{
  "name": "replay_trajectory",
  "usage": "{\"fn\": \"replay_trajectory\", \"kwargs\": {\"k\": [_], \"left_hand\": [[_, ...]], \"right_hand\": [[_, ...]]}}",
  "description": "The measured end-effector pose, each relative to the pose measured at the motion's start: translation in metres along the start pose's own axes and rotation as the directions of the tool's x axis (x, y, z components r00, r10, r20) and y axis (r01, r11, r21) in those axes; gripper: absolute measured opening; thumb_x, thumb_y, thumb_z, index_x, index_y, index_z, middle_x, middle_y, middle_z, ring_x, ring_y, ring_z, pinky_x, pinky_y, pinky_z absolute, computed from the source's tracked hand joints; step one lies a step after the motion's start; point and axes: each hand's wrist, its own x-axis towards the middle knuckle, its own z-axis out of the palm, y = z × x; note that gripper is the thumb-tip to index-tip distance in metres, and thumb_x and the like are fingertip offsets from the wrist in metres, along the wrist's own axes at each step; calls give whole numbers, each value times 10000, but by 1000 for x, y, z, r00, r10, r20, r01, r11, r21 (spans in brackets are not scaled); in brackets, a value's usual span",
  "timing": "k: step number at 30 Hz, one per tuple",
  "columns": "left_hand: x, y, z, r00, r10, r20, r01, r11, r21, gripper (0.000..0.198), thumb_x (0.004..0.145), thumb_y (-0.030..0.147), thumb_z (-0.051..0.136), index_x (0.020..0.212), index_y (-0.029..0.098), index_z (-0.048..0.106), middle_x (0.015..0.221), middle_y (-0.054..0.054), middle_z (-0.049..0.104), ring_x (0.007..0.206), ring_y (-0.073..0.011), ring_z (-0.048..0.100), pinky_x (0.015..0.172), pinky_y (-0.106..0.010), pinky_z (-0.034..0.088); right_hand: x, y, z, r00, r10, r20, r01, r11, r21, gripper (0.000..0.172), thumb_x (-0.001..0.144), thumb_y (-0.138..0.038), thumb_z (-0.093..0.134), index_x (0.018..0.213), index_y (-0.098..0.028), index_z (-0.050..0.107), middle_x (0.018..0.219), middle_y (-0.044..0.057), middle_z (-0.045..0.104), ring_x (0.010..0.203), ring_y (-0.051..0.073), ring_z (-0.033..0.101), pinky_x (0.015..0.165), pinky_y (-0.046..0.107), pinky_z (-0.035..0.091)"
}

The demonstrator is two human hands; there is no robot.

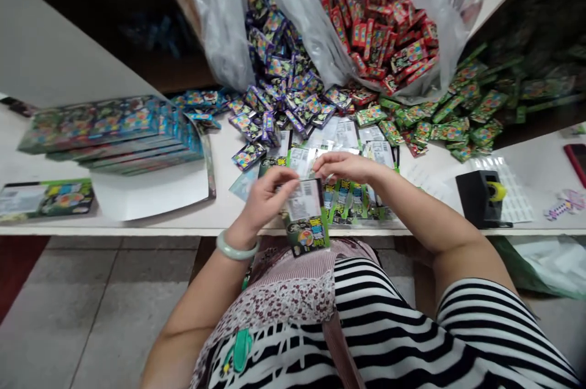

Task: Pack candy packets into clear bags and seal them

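Observation:
My left hand (pixel 267 196) is closed on a clear plastic packet (pixel 306 215) with a white barcode label and a green printed bottom; it hangs at the table's front edge. A pale green bangle sits on that wrist. My right hand (pixel 345 166) is pinched at the packet's top edge, fingers curled together. Under both hands lies a loose pile of similar packets (pixel 348 135) on the white table (pixel 160 193). Small purple boxes (pixel 274 90), red boxes (pixel 379 16) and green boxes (pixel 458 108) are heaped behind.
Clear plastic bags (pixel 229 22) hold the purple and red boxes at the back. A stack of flat printed cards (pixel 110 129) lies at left, one single card (pixel 46 198) nearer the edge. A black tape dispenser (pixel 480 196) stands at right on a white sheet. A red phone (pixel 577 160) is far right.

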Motion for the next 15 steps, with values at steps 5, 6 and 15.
{"fn": "replay_trajectory", "kwargs": {"k": [5, 6, 15], "left_hand": [[8, -28, -33, 780, -208, -591, 66, 965, -252, 164, 820, 317, 697, 946, 225, 645, 902, -8, 665, 753, -119, 616, 672, -241, 522], [9, -34, -34, 747, -274, -606, 78, 941, -330, 210, 792, 314, 719, 967, 234, 634, 920, -9, 665, 764, -124, 622, 657, -241, 525], [-24, -71, -10, 826, -488, -283, 385, 854, -350, 616, 677, 461, 825, 1156, 206, 534, 994, -64, 691, 891, -183, 691, 742, -281, 576]], "right_hand": [[-30, 32, -114, 602, -339, -723, -192, 817, -543, 149, 880, -310, 613, 965, -194, 652, 1045, 108, 720, 998, 261, 653, 940, 420, 487], [-34, 39, -132, 549, -301, -780, -333, 778, -534, 186, 876, -338, 635, 975, -182, 658, 1052, 135, 722, 1028, 296, 653, 957, 445, 475], [-31, 69, -175, 545, -72, -835, -383, 865, -325, 414, 726, -389, 786, 1033, -123, 708, 965, 118, 753, 903, 239, 686, 854, 365, 522]]}}
